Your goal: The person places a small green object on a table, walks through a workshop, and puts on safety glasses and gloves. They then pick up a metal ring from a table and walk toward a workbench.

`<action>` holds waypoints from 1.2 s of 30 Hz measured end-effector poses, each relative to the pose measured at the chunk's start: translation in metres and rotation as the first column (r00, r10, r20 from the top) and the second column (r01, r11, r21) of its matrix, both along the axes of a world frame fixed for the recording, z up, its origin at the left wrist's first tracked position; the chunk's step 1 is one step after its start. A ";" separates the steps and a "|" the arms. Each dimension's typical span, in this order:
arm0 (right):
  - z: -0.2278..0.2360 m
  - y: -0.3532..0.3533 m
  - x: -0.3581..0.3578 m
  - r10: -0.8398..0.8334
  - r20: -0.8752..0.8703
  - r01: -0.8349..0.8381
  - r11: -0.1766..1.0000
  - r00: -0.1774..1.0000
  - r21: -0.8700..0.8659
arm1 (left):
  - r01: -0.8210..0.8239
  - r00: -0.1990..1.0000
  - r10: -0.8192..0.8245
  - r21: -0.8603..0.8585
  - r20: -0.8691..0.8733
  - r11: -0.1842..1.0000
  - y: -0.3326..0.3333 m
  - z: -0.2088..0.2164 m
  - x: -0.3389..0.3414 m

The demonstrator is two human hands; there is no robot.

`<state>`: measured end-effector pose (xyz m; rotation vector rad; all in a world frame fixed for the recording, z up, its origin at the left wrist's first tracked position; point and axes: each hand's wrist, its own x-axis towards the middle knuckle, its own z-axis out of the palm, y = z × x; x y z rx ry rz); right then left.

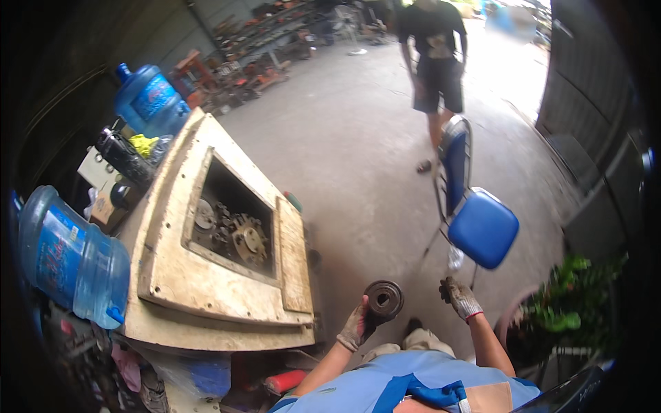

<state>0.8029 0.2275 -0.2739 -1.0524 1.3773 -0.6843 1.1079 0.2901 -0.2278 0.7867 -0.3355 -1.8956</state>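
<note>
My left hand, in a dirty work glove, grips a dark, round metal part at its left side. That part is thick like a collar, with stepped rings and a hole in the middle. My right hand, also gloved and blackened at the fingers, hangs out to the right with nothing seen in it. Its fingers look loosely apart, just below the blue chair.
A worn cream machine housing with an opening onto gears stands at left. Large blue water bottles sit beside it. A potted plant is at right. Another person stands beyond the chair on the concrete floor.
</note>
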 end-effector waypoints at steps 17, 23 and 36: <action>-0.051 -0.635 0.195 0.209 -0.564 -0.362 0.916 0.799 -0.173 | -0.497 0.867 0.493 -0.061 -0.070 0.865 -0.518 0.011 0.248; -0.149 -0.721 0.195 0.249 -0.403 -0.013 0.863 0.881 0.505 | -0.492 0.871 0.484 -0.154 -0.089 0.857 -0.727 -0.011 0.354; -0.124 -1.303 0.444 0.480 -0.534 -0.280 0.866 0.696 0.414 | -0.707 0.689 0.669 -0.058 -0.280 0.704 -1.106 0.001 0.553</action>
